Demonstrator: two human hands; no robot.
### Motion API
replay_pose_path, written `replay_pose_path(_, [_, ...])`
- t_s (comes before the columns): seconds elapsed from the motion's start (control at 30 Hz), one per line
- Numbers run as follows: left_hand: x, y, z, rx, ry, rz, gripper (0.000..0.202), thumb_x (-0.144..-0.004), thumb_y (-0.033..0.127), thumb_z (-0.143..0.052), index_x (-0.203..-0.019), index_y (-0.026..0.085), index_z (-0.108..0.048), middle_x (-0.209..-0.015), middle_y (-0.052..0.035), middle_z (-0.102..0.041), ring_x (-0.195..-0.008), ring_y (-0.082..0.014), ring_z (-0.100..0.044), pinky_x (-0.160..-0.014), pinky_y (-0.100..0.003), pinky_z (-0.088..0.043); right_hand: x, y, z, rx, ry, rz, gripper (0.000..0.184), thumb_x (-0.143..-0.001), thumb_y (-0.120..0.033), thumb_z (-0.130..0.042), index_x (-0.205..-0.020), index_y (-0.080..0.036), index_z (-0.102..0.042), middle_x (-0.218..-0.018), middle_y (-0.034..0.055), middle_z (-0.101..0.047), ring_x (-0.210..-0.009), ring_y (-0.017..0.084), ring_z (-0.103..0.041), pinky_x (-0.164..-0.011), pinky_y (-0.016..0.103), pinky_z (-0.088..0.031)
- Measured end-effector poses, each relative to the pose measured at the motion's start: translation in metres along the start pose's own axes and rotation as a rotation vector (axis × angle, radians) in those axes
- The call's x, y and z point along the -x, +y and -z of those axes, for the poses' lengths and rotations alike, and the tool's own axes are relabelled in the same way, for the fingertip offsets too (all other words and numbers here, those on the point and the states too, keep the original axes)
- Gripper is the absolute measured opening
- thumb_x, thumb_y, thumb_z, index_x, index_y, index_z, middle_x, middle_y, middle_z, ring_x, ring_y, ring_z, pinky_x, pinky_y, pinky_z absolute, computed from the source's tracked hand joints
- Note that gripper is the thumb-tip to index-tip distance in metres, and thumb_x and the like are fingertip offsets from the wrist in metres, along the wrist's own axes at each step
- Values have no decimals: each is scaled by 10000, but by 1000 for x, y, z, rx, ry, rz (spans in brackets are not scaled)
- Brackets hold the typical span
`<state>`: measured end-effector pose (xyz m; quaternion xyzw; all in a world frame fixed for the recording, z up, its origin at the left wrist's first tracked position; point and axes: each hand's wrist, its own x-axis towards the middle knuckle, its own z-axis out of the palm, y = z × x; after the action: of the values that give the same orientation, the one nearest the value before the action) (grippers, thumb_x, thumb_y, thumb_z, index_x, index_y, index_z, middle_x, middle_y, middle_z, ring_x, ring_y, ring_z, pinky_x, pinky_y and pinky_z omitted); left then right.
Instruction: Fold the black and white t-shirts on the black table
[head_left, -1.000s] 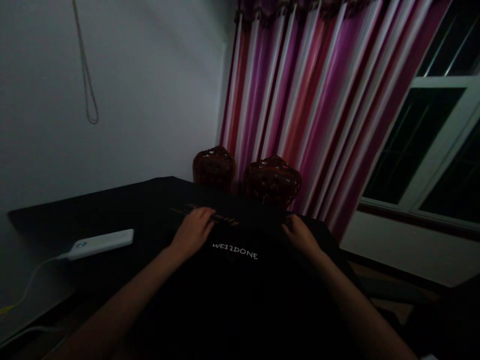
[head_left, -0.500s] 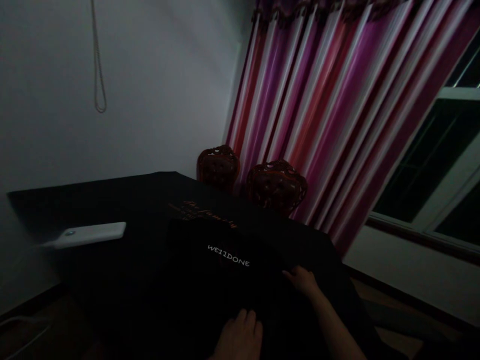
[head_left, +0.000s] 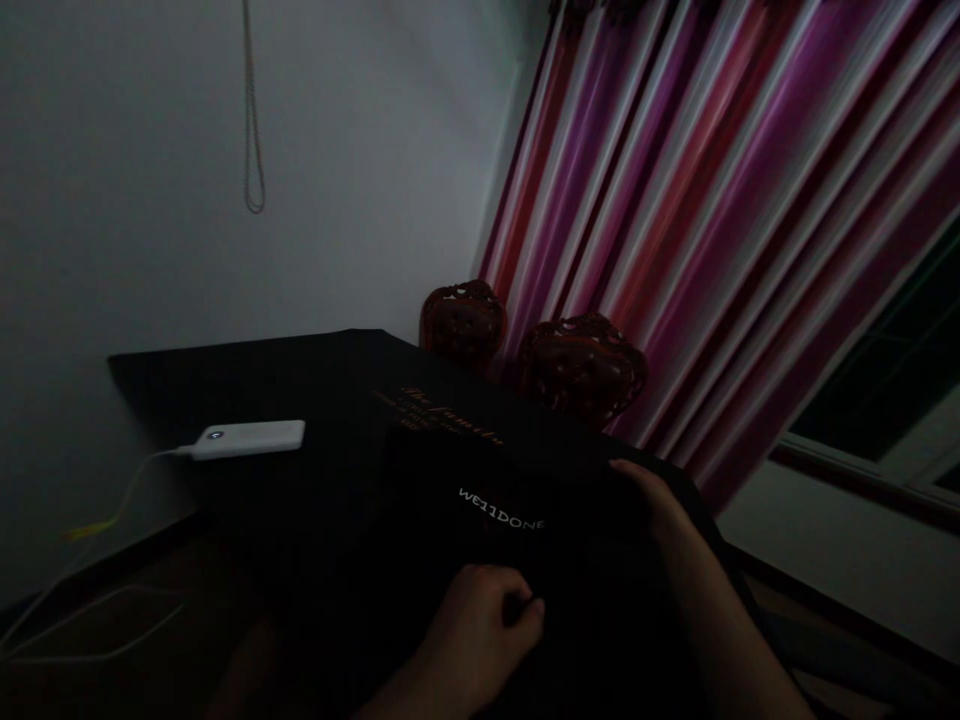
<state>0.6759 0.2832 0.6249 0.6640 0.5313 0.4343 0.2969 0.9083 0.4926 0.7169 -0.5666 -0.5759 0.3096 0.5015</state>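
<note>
A black garment [head_left: 495,550], perhaps a T-shirt, lies on the black tablecloth [head_left: 315,370], with white "WE11DONE" lettering [head_left: 501,510] on it. Its outline is mostly lost in the dark. My left hand [head_left: 484,620] is over its near part, fingers curled and the thumb and forefinger pinched together on the dark cloth. Farther off, to the right of the lettering, my right hand [head_left: 651,490] grips the garment's right side; one digit points left and the other fingers are hidden in the black fabric.
A white power bank or similar slab [head_left: 251,438] lies on the table's left, with a white cable [head_left: 142,470] running off the edge. Two carved chairs [head_left: 465,322] stand behind the table. Striped curtains [head_left: 675,200] hang at the right, by a window.
The view has swung left, so everything sits farther right. My left hand has turned and its fingers have closed into a pinch. My right hand has moved a little farther away along the garment.
</note>
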Motion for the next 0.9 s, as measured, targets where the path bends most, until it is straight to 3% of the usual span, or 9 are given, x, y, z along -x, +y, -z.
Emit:
replay_pose_path(0.1, [8, -12, 29, 24, 81, 30, 331, -874, 409, -456, -711, 189, -642, -598, 9, -629, -558, -129, -588, -544, -230, -362, -5, -54, -57, -53, -101, 42, 176, -729, -283, -637, -864, -184, -583, -736, 46, -670, -708, 181, -647, -728, 315, -519])
replay_pose_path(0.2, [15, -36, 59, -73, 184, 106, 398, -912, 435, -391, -675, 198, -605, -592, -3, -630, -590, -150, -613, -560, -243, -366, -5, -90, -135, -53, -249, 118, 201, -754, -271, -658, -886, -151, -565, -695, -6, -635, -687, 131, -618, -719, 261, -497])
replay_pose_path(0.33, [29, -79, 94, -404, 277, 318, 377, -942, 381, -354, -721, 203, -602, -740, -47, -675, -717, -200, -652, -638, -287, -391, 9, -103, -239, 38, -416, 138, 152, -824, -269, -624, -896, -163, -543, -696, -15, -614, -658, 120, -616, -680, 263, -508])
replay_pose_path(0.43, [43, -113, 112, -553, 305, 371, 299, -943, 344, -370, -845, 185, -603, -915, -86, -673, -873, -224, -647, -768, -323, -429, 22, -91, -285, 156, -517, 155, 144, -879, -308, -571, -943, -181, -549, -781, 20, -647, -690, 147, -643, -692, 310, -526])
replay_pose_path(0.5, [46, -132, 122, -611, 343, 345, 295, -946, 349, -369, -906, 168, -599, -957, -100, -661, -930, -229, -629, -837, -337, -430, 26, -77, -293, 253, -522, 205, 176, -861, -297, -596, -984, -176, -564, -893, 54, -662, -811, 180, -654, -777, 345, -515])
replay_pose_path(0.6, [31, -146, 137, -682, 353, 338, 354, -954, 378, -344, -936, 150, -615, -968, -116, -665, -937, -236, -624, -848, -340, -434, 30, -52, -283, 405, -473, 302, 264, -817, -254, -634, -1060, -160, -588, -1097, 107, -635, -1069, 247, -589, -963, 390, -425])
replay_pose_path(0.7, [-13, -148, 151, -702, 331, 355, 451, -960, 417, -308, -934, 118, -644, -1016, -158, -674, -963, -259, -626, -851, -350, -436, 41, -23, -266, 526, -416, 349, 431, -824, -314, -627, -1211, -137, -559, -1331, 170, -514, -1291, 337, -409, -1092, 488, -257])
replay_pose_path(0.77, [-52, -147, 159, -699, 318, 380, 550, -960, 474, -277, -947, 77, -657, -1042, -205, -670, -1010, -294, -623, -868, -373, -438, 54, -3, -262, 656, -393, 370, 631, -835, -465, -600, -1355, -135, -466, -1488, 193, -339, -1389, 410, -216, -1108, 578, -145])
replay_pose_path(0.9, [-121, -150, 168, -684, 256, 501, 693, -929, 617, -279, -958, 39, -661, -1020, -248, -669, -1032, -328, -628, -862, -437, -466, 78, 28, -265, 979, -377, 395, 886, -829, -757, -362, -1524, -242, -174, -1597, 113, 2, -1419, 456, 36, -1058, 697, -35])
